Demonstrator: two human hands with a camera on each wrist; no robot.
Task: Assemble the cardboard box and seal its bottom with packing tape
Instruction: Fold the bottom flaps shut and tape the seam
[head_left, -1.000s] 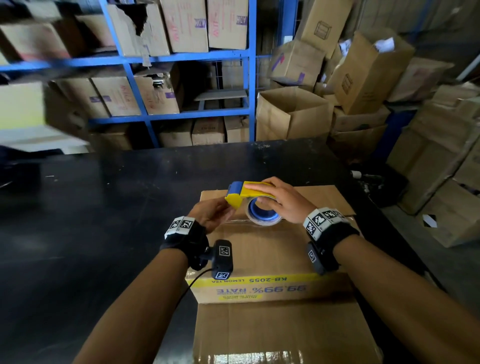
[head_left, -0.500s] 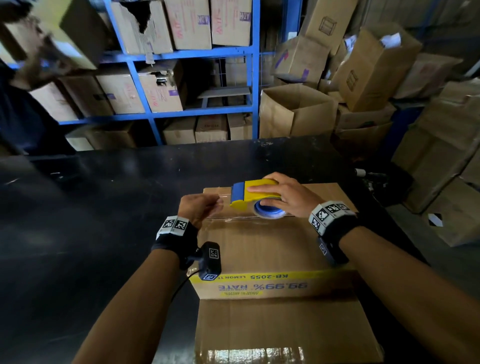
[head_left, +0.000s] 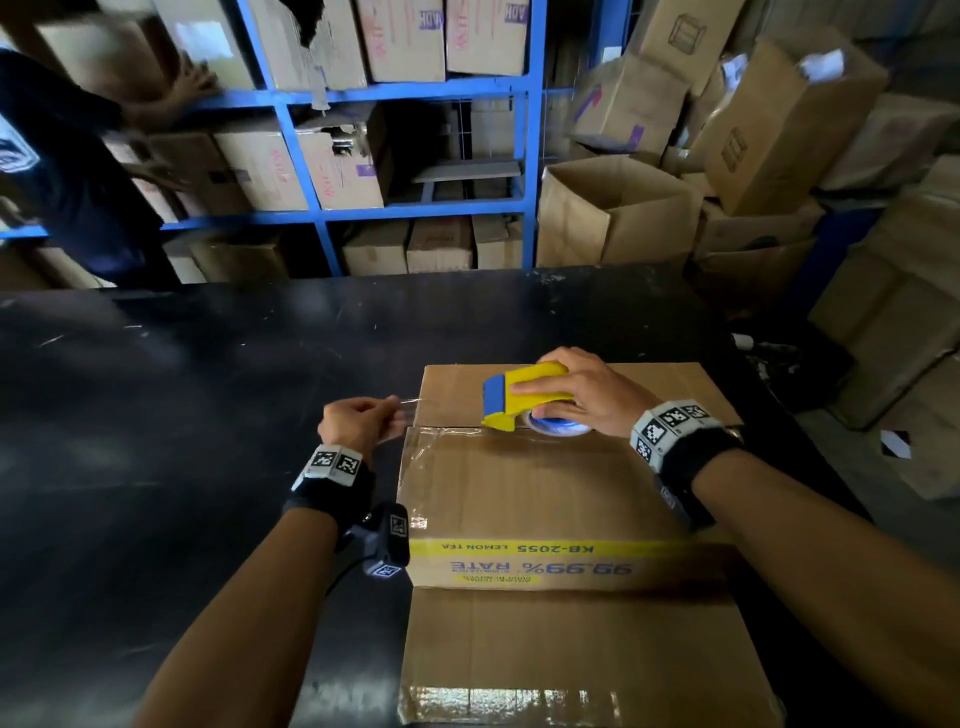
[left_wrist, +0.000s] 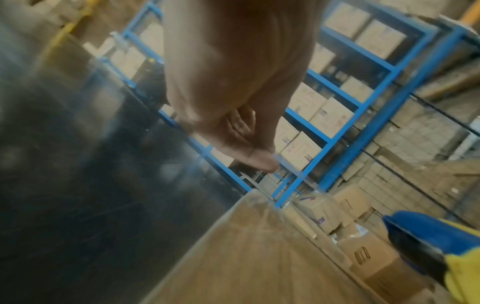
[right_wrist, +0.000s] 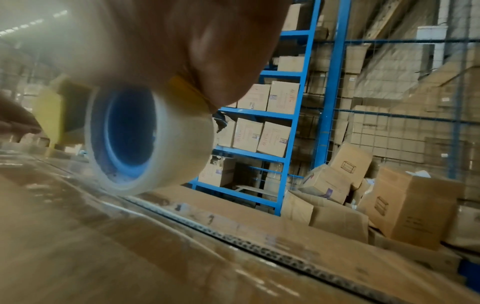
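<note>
Left grip (head_left: 358, 425) pinching tape end (head_left: 408, 410) beyond box (head_left: 519, 483) edge, right grip (head_left: 582, 395) clasping dispenser (head_left: 524, 395) on seam

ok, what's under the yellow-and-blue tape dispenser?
The clear tape roll sits under the yellow-and-blue tape dispenser, above the brown cardboard box's flap seam. The right hand hides the contact.

A black table (head_left: 208, 415), scuffed and faintly glossy, filled the lower half of the head view. Behind it, across the upper left and centre, stood blue metal shelving (head_left: 322, 208) packed with brown cartons (head_left: 405, 36). At upper right, loose cardboard boxes (head_left: 613, 208) were heaped in a pile, some open-topped. A person in a dark shirt (head_left: 62, 171) stood at the far left edge beside the shelves. Lighting was dim and warm.
</note>
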